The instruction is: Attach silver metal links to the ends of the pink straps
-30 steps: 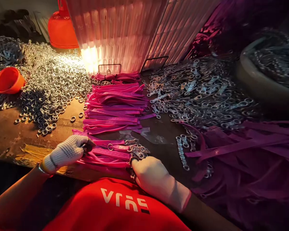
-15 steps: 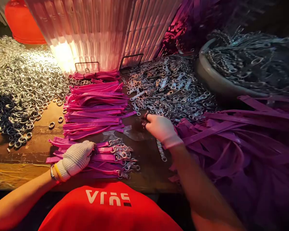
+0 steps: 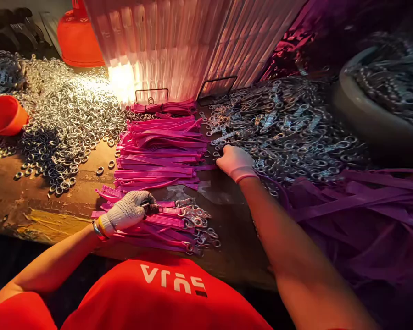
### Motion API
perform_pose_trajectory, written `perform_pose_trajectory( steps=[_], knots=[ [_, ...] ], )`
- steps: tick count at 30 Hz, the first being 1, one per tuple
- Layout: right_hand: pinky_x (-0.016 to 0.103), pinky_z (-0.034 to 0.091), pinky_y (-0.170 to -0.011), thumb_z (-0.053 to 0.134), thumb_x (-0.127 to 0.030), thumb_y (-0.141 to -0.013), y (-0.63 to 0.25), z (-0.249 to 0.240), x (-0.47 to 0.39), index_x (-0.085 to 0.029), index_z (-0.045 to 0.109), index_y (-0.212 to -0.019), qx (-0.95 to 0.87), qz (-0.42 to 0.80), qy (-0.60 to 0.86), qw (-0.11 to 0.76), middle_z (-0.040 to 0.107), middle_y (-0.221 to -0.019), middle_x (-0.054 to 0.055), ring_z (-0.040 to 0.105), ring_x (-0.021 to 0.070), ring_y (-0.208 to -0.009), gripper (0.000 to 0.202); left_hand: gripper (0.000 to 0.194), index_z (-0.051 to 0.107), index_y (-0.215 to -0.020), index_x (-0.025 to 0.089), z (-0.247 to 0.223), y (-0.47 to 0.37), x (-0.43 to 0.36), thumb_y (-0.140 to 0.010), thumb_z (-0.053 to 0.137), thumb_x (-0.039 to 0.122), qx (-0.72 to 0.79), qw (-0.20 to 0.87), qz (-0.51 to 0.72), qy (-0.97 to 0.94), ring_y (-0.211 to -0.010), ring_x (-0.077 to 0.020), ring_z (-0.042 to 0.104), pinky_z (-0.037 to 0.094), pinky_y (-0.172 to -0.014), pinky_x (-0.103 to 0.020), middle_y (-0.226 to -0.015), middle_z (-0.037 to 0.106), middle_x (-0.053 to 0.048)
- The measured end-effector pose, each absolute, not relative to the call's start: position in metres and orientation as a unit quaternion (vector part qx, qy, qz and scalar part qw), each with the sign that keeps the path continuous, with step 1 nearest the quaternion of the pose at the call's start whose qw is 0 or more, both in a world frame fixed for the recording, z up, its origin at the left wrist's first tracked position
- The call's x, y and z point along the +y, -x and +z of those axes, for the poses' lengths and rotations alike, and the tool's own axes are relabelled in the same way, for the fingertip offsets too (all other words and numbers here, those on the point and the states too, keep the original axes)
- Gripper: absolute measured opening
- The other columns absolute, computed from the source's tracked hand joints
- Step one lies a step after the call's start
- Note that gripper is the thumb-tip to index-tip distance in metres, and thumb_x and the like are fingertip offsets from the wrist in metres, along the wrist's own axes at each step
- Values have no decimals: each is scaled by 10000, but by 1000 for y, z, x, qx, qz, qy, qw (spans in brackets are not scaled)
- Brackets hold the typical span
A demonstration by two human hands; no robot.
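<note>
While pink straps (image 3: 170, 222) w/ metal links (image 3: 196, 215) lay under the curled L hand (image 3: 131, 210), the R hand (image 3: 237, 162), fingers drawn in, met the link pile's (image 3: 278, 126) near L edge; couldn't tell what either held.

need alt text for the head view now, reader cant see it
A gloved left hand is over pink straps tipped with metal links, while the gloved right hand is at the edge of a link heap. Rings and a red cup sit on the bench at left, purple straps at right.
</note>
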State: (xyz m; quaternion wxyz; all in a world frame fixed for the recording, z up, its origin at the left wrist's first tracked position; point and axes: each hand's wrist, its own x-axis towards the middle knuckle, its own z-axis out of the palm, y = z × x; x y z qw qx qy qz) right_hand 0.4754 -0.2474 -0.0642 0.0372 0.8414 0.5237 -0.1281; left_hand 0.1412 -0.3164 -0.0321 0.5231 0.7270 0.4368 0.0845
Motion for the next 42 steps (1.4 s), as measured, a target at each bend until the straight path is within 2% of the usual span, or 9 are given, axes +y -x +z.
perform_pose_trajectory(
  steps=[5,10,13,20,26,30,32,35,42],
  knots=[
    [355,457,-860,481,-93,-826,-477,-57,-290,-29,630,-1124,525,-81,-844,-74,650,-1142,264,628,314,-1035,340,213,665,-849,126,-13,-150,-328,-842,545,301,457,572,105,-673,-538,-102,484,357,-489,-206,-688,631,-22],
    [335,468,-947,432,-76,-833,-414,-38,-370,-121,544,-1278,711,-207,-622,-256,676,-1148,136,627,236,-1047,461,173,657,-824,130,-10,-161,-335,-820,531,249,433,545,94,-712,-602,-112,491,361,-528,-214,-735,634,-26],
    [342,471,-918,479,-62,-796,-370,-31,-405,-104,564,-1275,788,-185,-544,-222,658,-1179,156,613,248,-1050,488,139,605,-756,139,-17,-169,-336,-803,545,256,392,509,112,-758,-648,-121,481,366,-578,-228,-729,610,-20],
    [338,381,-697,593,-191,-802,-351,-16,-411,-143,690,-885,798,-116,-590,-37,702,-909,146,633,268,-833,136,170,544,-714,156,-34,-181,-340,-824,499,278,416,605,111,-670,-529,-89,435,303,-480,-202,-622,536,9],
    [270,323,-594,483,-272,-949,-371,-32,-400,-182,652,-873,713,-279,-634,-107,720,-815,57,613,172,-681,206,255,606,-807,143,-36,-184,-327,-873,525,376,415,693,102,-581,-403,-75,395,265,-380,-185,-547,498,27],
    [284,433,-716,479,-133,-822,-389,-63,-370,-158,652,-943,652,-188,-696,-234,702,-905,96,623,214,-809,214,268,692,-906,135,-34,-195,-292,-897,544,358,435,586,139,-670,-479,-108,495,379,-449,-203,-596,587,-1],
    [329,469,-842,471,-91,-751,-396,-76,-350,-150,658,-980,635,-141,-710,-270,682,-1056,136,612,244,-957,302,222,723,-970,155,-37,-206,-274,-901,560,289,441,463,188,-746,-688,-159,626,503,-636,-249,-776,696,-43],
    [389,457,-968,470,-83,-702,-398,-86,-327,-153,670,-943,614,-155,-721,-282,648,-1172,163,575,270,-1078,321,285,708,-1119,168,-46,-228,-255,-884,548,150,418,300,179,-838,-1030,-234,646,497,-930,-332,-1096,712,-100],
    [391,502,-949,443,-270,-818,-395,-85,-333,-152,691,-1052,503,-364,-625,-473,706,-1059,106,627,232,-1001,361,323,687,-1154,144,-61,-251,-250,-886,506,144,400,222,68,-887,-816,-232,652,513,-725,-324,-1105,635,-139]
  ],
)
